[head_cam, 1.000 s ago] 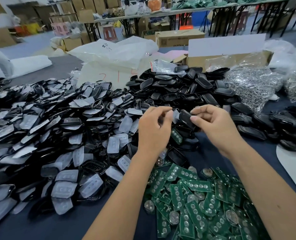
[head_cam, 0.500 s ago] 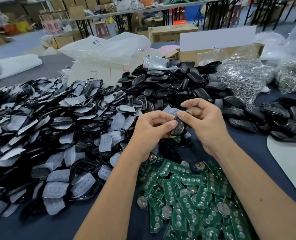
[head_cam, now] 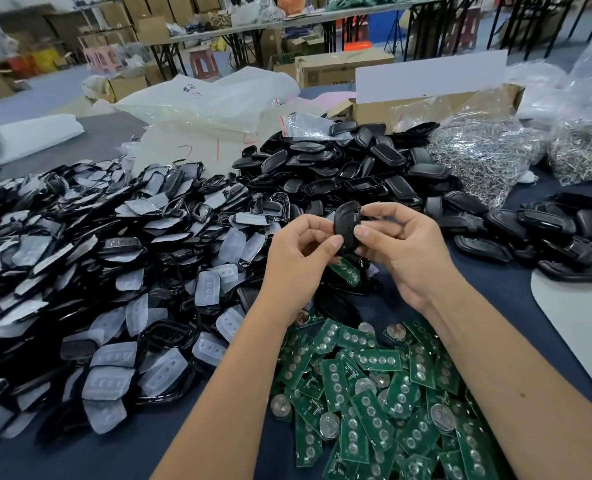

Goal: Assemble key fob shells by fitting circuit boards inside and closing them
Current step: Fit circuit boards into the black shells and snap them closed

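A black key fob shell (head_cam: 346, 223) is held upright above the table between both hands. My left hand (head_cam: 298, 258) pinches its lower left edge with thumb and fingers. My right hand (head_cam: 402, 251) grips its right side, thumb on the front and forefinger over the top. A green circuit board (head_cam: 346, 270) shows just under the shell, below my fingers. Whether a board sits inside the shell is hidden. A heap of green circuit boards with coin cells (head_cam: 384, 393) lies near me between my forearms.
A big pile of black front shells with translucent button pads (head_cam: 114, 271) covers the left. Black back shells (head_cam: 339, 168) are heaped behind my hands, and more black shells (head_cam: 557, 233) lie at right. Bags of metal rings (head_cam: 488, 157), a cardboard box (head_cam: 426, 105) and a white board (head_cam: 582, 313) stand at right.
Both hands brought the shell parts together, and the shell now stands upright, pinched from both sides. The view shifted slightly downward.
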